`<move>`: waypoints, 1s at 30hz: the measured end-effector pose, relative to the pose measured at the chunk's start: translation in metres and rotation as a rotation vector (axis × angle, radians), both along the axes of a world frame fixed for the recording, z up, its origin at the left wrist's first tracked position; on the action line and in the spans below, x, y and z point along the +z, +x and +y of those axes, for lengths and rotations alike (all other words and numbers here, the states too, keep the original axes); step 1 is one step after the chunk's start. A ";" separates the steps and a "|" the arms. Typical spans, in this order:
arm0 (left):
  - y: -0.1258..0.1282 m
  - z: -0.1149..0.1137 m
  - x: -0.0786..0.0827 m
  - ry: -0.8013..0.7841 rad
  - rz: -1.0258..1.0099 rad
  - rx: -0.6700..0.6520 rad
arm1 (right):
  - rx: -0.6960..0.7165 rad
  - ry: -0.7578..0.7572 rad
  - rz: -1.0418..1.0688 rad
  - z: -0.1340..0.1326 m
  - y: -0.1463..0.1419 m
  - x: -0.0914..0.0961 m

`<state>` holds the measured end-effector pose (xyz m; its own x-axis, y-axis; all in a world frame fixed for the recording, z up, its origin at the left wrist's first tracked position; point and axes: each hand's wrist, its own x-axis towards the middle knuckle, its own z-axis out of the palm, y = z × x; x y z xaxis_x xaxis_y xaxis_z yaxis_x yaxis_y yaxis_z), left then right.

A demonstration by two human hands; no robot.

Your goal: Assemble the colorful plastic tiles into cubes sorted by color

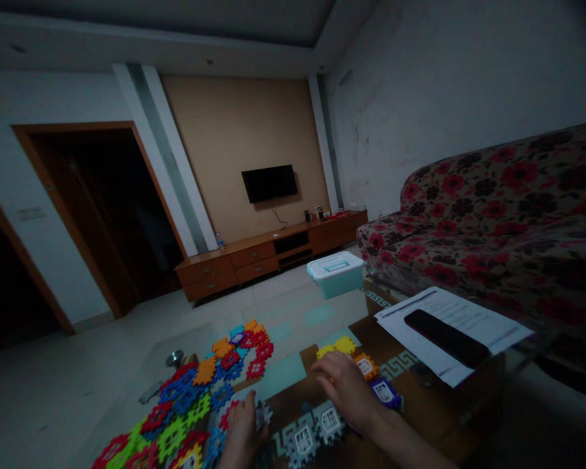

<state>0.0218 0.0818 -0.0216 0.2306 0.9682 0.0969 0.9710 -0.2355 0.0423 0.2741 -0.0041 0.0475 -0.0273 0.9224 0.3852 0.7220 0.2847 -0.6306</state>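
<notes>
Tabletop [434, 417] under multicoloured interlocking plastic tiles [185, 397]

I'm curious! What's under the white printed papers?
Whatever lies under the white printed papers is covered, so it can't be seen. On top lies a long, flat black object.

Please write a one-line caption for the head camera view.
Left hand touches a grey plastic tile beside colourful interlocking tiles; right hand hovers near yellow tiles on a coffee table.

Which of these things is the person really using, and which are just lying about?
In use: left hand, right hand, plastic tiles.
Lying about: papers, black object, lidded box, TV.
</notes>
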 end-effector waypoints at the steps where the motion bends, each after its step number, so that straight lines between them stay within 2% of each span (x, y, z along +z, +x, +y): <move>1: 0.000 0.000 -0.002 0.040 -0.025 -0.014 | -0.041 0.023 0.033 0.002 0.004 0.001; 5: 0.007 -0.010 0.000 0.102 -0.184 -0.115 | -0.141 0.055 0.118 0.010 0.020 0.001; 10: 0.021 -0.038 0.003 -0.007 -0.361 -0.311 | -0.129 0.062 0.131 0.011 0.021 -0.001; 13: 0.030 -0.049 0.000 -0.096 -0.312 -0.373 | -0.108 0.062 0.112 0.010 0.016 -0.002; 17: 0.043 -0.054 0.000 -0.146 -0.185 -0.380 | -0.104 0.046 0.092 0.009 0.013 -0.002; 23: 0.054 -0.059 0.014 -0.268 -0.058 -0.262 | -0.106 0.007 0.056 0.009 0.015 -0.003; 26: 0.056 -0.063 0.019 -0.310 -0.031 -0.238 | -0.021 -0.054 0.015 0.007 0.017 -0.005; 30: 0.057 -0.067 0.020 -0.345 -0.071 -0.247 | 0.275 -0.180 -0.127 0.003 0.017 -0.016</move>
